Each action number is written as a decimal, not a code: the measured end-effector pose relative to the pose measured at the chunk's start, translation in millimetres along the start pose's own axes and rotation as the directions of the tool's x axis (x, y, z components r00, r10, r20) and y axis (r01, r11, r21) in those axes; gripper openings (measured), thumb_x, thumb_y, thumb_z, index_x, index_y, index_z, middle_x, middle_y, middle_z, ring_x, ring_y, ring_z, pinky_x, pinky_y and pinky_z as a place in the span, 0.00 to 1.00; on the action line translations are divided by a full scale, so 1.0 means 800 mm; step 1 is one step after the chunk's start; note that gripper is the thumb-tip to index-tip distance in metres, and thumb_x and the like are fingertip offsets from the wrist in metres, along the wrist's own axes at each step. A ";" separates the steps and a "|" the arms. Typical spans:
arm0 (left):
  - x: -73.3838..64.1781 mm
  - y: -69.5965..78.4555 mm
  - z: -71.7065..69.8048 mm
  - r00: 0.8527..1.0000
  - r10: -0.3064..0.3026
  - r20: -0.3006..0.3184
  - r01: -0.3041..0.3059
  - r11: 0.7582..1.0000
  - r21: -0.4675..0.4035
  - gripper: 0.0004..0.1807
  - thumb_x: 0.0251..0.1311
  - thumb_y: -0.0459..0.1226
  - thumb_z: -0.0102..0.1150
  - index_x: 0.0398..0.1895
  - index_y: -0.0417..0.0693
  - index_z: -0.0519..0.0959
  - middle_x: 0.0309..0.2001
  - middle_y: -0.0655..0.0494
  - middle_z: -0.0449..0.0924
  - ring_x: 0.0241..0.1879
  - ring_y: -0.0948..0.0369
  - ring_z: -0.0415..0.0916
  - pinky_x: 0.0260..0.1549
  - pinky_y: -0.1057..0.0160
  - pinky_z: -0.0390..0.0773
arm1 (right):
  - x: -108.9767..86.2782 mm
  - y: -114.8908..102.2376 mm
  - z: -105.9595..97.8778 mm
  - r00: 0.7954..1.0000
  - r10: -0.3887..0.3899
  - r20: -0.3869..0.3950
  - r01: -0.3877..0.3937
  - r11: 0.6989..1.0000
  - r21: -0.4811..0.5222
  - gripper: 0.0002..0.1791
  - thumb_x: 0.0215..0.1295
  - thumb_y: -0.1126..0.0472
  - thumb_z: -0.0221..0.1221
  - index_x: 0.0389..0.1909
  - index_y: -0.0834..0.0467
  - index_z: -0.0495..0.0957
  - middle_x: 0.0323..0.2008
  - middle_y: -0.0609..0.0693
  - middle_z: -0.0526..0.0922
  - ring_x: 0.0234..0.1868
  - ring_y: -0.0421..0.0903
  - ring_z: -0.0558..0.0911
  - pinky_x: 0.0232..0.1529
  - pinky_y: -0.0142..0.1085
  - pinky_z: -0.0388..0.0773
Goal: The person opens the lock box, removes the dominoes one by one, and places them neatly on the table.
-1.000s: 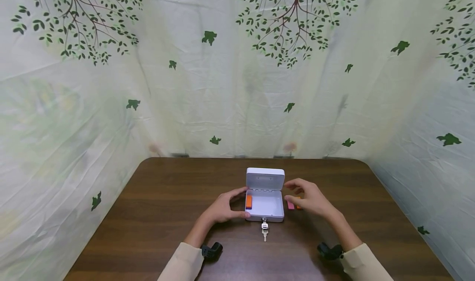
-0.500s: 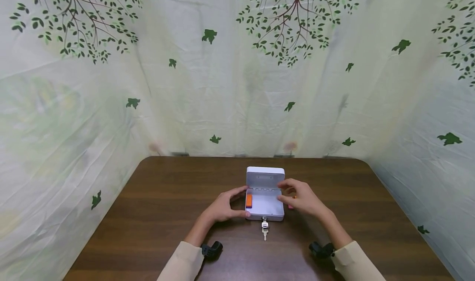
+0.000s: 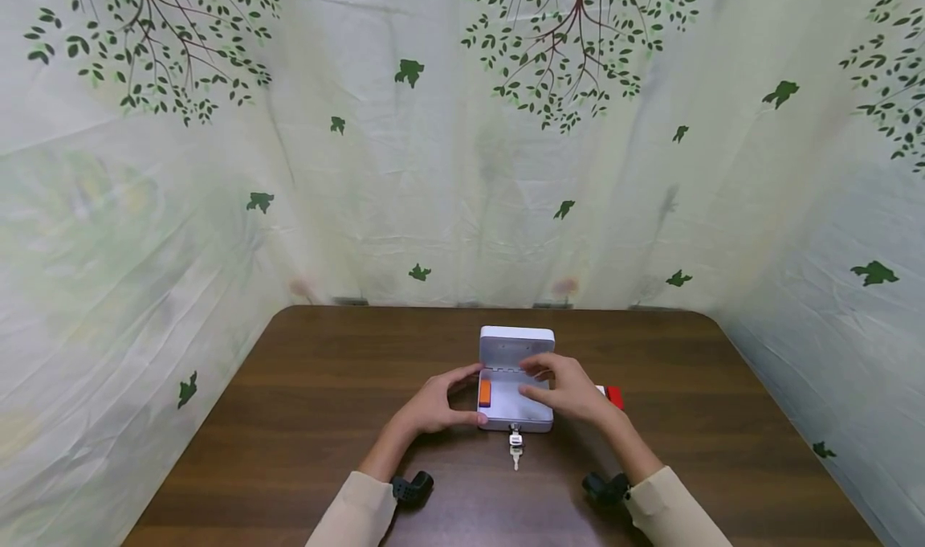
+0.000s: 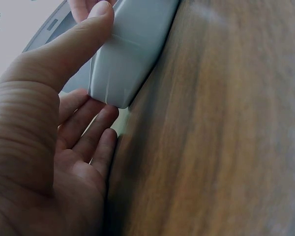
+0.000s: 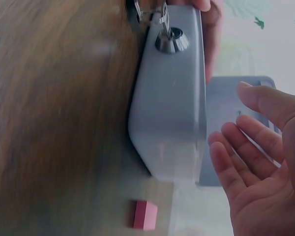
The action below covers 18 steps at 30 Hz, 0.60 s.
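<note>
A white lockable cash box (image 3: 516, 424) lies on the table with its lid (image 3: 516, 340) raised. An orange block (image 3: 485, 393) sits inside at the left. Keys (image 3: 516, 448) hang from the lock at the front. My left hand (image 3: 437, 402) holds the box's left side, thumb at the front corner and fingers toward the back. Over the box's right part hovers my right hand (image 3: 567, 386), fingers and thumb apart. The right wrist view shows nothing between them. A pink block (image 5: 145, 215) lies just beyond the box's right side; in the head view my right hand hides it.
A red item (image 3: 615, 397) with something white beside it lies on the brown table (image 3: 347, 354), right of my right hand. A leaf-printed curtain (image 3: 462, 169) hangs behind the table and along both sides.
My right hand has moved left from beside the box to over its inside. The red and white item now shows behind it, while the pink and orange blocks there are covered. My left hand stays put.
</note>
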<state>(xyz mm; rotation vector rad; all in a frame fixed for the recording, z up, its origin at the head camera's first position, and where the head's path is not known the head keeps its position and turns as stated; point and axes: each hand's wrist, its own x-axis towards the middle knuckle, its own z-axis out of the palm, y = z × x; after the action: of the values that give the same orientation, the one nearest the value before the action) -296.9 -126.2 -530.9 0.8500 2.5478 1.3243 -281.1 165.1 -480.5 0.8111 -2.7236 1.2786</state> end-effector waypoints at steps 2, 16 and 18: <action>0.000 0.000 0.000 1.000 0.004 0.000 -0.004 1.000 -0.002 0.51 0.51 0.55 0.78 0.78 0.57 0.66 0.74 0.57 0.70 0.73 0.55 0.69 0.73 0.46 0.66 | 0.003 -0.002 0.005 1.000 0.008 0.002 -0.008 1.000 -0.004 0.23 0.64 0.57 0.71 0.56 0.63 0.82 0.50 0.58 0.87 0.50 0.55 0.86 0.56 0.52 0.84; 0.000 0.000 -0.001 1.000 0.008 0.001 -0.008 1.000 -0.007 0.50 0.52 0.55 0.78 0.78 0.56 0.66 0.74 0.57 0.71 0.72 0.57 0.70 0.73 0.46 0.67 | 0.014 -0.001 0.030 1.000 -0.009 0.024 0.009 1.000 0.004 0.23 0.63 0.56 0.71 0.55 0.62 0.83 0.49 0.56 0.87 0.49 0.53 0.86 0.55 0.50 0.84; -0.001 -0.001 -0.002 1.000 0.007 0.002 -0.007 1.000 -0.005 0.50 0.52 0.55 0.78 0.78 0.56 0.66 0.74 0.57 0.71 0.72 0.57 0.70 0.73 0.46 0.67 | 0.016 -0.003 0.033 1.000 -0.010 0.028 0.010 1.000 0.002 0.23 0.63 0.56 0.71 0.56 0.61 0.82 0.50 0.55 0.87 0.49 0.52 0.86 0.54 0.49 0.84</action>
<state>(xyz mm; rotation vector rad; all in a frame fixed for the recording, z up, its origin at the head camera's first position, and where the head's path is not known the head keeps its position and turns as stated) -297.0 -127.8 -530.4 0.8600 2.5413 1.3310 -285.8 139.1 -493.6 0.8473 -2.7366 1.2774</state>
